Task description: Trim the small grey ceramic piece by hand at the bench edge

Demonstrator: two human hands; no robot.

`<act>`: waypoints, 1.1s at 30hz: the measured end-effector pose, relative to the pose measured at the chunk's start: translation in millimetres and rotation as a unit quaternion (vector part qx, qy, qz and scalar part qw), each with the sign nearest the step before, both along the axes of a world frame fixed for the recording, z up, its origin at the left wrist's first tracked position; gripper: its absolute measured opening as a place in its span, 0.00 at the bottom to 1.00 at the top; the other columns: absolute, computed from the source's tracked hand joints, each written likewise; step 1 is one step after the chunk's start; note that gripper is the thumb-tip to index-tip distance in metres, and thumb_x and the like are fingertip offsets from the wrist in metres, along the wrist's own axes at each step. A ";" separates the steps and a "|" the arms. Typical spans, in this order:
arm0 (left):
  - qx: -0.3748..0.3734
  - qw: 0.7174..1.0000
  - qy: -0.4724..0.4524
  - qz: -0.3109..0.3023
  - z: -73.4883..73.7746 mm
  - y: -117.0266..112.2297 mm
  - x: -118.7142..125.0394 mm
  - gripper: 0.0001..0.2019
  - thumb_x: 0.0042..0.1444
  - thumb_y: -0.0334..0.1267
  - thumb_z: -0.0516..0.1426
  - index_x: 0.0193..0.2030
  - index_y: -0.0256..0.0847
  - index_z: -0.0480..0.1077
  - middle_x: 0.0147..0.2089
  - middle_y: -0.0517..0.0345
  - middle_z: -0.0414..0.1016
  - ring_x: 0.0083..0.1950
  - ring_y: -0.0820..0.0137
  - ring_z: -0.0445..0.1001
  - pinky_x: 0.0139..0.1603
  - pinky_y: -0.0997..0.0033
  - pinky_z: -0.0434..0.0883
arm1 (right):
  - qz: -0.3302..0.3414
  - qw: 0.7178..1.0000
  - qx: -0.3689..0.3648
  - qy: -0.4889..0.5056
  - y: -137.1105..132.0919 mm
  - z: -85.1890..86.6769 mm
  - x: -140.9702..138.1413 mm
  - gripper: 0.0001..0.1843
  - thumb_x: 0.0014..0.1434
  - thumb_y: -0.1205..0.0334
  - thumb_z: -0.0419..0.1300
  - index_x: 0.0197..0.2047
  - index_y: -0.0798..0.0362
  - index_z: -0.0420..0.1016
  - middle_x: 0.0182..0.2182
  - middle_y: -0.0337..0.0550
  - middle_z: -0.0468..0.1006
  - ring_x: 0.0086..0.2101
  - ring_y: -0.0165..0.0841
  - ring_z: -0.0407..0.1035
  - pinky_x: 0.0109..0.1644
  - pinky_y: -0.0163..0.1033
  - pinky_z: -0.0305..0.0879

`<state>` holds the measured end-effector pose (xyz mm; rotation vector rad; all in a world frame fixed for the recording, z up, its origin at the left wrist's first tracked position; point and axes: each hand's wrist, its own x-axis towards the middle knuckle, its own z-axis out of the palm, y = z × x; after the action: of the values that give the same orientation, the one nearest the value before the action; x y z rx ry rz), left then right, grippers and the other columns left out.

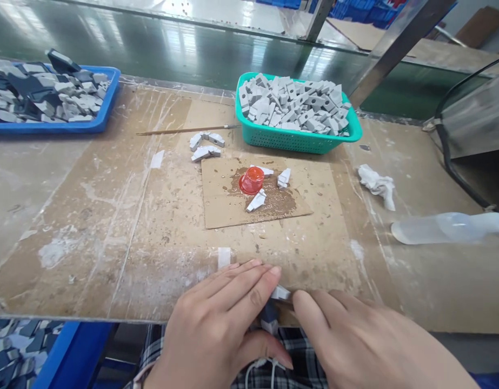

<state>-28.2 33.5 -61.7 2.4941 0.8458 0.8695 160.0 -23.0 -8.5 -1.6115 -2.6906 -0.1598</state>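
Note:
At the front edge of the table, my left hand point(228, 308) is closed around a small dark blue-grey part point(268, 317), its thumb below and its fingers above. A light grey piece point(280, 293) shows between my hands, up against the dark part. My right hand point(346, 329) is curled beside it, fingers bent down; what they grip is hidden, though a thin brownish edge shows at the fingertips. Ahead on a wet cardboard sheet point(220, 208) stands a red translucent cup point(252, 180), with light grey pieces point(256, 201) around it.
A green basket point(290, 141) full of light grey pieces stands at the back. Left is a blue tray point(99, 123) of mixed parts. A thin stick point(184, 130) lies near several grey pieces point(206, 153). Crumpled tissue point(377, 185) and a clear bottle point(439, 228) lie right.

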 end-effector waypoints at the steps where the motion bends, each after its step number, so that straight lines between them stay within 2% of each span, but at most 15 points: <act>1: 0.002 1.000 0.000 0.003 1.0 0.0 0.2 0.24 0.64 0.55 0.55 0.57 0.38 0.71 0.52 0.56 0.82 0.53 0.64 0.81 0.56 0.66 0.78 | -0.007 1.000 0.003 -0.002 1.4 1.7 -2.2 0.16 0.41 0.77 0.47 0.31 0.51 0.67 0.20 0.37 0.68 0.17 0.33 0.66 0.21 0.39 0.53; 5: 0.017 1.000 0.005 0.001 4.9 0.6 0.8 0.22 0.69 0.52 0.49 0.55 0.37 0.71 0.50 0.54 0.83 0.49 0.62 0.83 0.50 0.60 0.81 | -0.004 0.999 0.032 -0.019 6.7 10.7 -12.0 0.13 0.36 0.75 0.51 0.25 0.52 0.70 0.17 0.38 0.66 0.14 0.34 0.63 0.18 0.40 0.52; 9: 0.012 1.000 0.006 -0.005 3.4 0.4 0.9 0.25 0.66 0.55 0.51 0.56 0.36 0.70 0.49 0.50 0.83 0.48 0.57 0.83 0.46 0.55 0.83 | -0.026 0.999 0.031 -0.016 10.9 16.4 -18.8 0.14 0.29 0.76 0.57 0.23 0.56 0.75 0.14 0.39 0.67 0.12 0.35 0.64 0.15 0.41 0.51; 11: 0.000 1.000 0.004 -0.007 0.7 -0.1 0.6 0.27 0.61 0.57 0.56 0.57 0.36 0.70 0.50 0.48 0.82 0.49 0.54 0.82 0.45 0.52 0.83 | -0.058 0.998 -0.012 0.002 11.6 16.2 -19.9 0.18 0.30 0.79 0.57 0.27 0.58 0.78 0.14 0.39 0.71 0.13 0.36 0.67 0.17 0.41 0.49; 13: -0.004 1.000 0.004 -0.008 -1.9 -0.4 0.0 0.31 0.53 0.57 0.62 0.57 0.37 0.69 0.51 0.46 0.82 0.49 0.53 0.82 0.44 0.51 0.83 | -0.112 0.989 -0.092 0.022 10.3 13.6 -19.5 0.20 0.35 0.82 0.58 0.33 0.57 0.79 0.18 0.41 0.75 0.17 0.39 0.72 0.20 0.40 0.49; 16: 0.009 1.000 -0.002 -0.010 -4.2 -0.1 -2.0 0.36 0.46 0.54 0.68 0.58 0.37 0.69 0.51 0.44 0.81 0.49 0.54 0.82 0.45 0.54 0.83 | -0.171 0.970 -0.167 0.043 4.6 5.4 -16.7 0.17 0.46 0.82 0.58 0.36 0.54 0.78 0.22 0.43 0.79 0.22 0.41 0.76 0.23 0.39 0.50; 20: 0.018 1.000 -0.007 -0.012 -3.4 0.9 -6.1 0.35 0.46 0.55 0.68 0.58 0.38 0.70 0.51 0.45 0.82 0.50 0.56 0.82 0.49 0.57 0.82 | -0.143 0.980 -0.107 0.088 -5.8 -8.3 -8.8 0.16 0.51 0.82 0.53 0.33 0.53 0.74 0.19 0.42 0.76 0.19 0.40 0.73 0.22 0.40 0.47; 23: 0.014 1.000 -0.003 -0.012 -1.6 1.0 -8.2 0.36 0.45 0.56 0.69 0.58 0.39 0.70 0.52 0.46 0.81 0.50 0.57 0.82 0.49 0.60 0.82 | -0.112 0.985 -0.010 0.129 -13.1 -14.5 -0.2 0.17 0.52 0.81 0.46 0.28 0.52 0.69 0.17 0.41 0.72 0.15 0.37 0.68 0.21 0.41 0.46; 26: 0.004 1.000 0.002 -0.010 -0.1 0.5 -8.3 0.37 0.43 0.56 0.69 0.58 0.39 0.71 0.52 0.46 0.81 0.50 0.58 0.82 0.51 0.60 0.81 | -0.090 0.980 0.070 0.165 -19.6 -18.4 8.6 0.17 0.51 0.82 0.44 0.26 0.50 0.64 0.16 0.35 0.65 0.14 0.32 0.61 0.21 0.40 0.48; 33: -0.017 1.000 -0.003 -0.010 3.5 0.8 -7.3 0.34 0.50 0.58 0.66 0.60 0.42 0.70 0.52 0.46 0.81 0.51 0.59 0.82 0.51 0.61 0.81 | -0.058 0.974 0.079 0.203 -24.6 -38.9 10.5 0.15 0.65 0.79 0.46 0.31 0.49 0.56 0.22 0.33 0.62 0.22 0.31 0.59 0.28 0.38 0.49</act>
<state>-35.5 34.3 -58.2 2.4650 0.8261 0.8472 170.5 -47.6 -47.3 -1.5557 -2.2239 -0.0361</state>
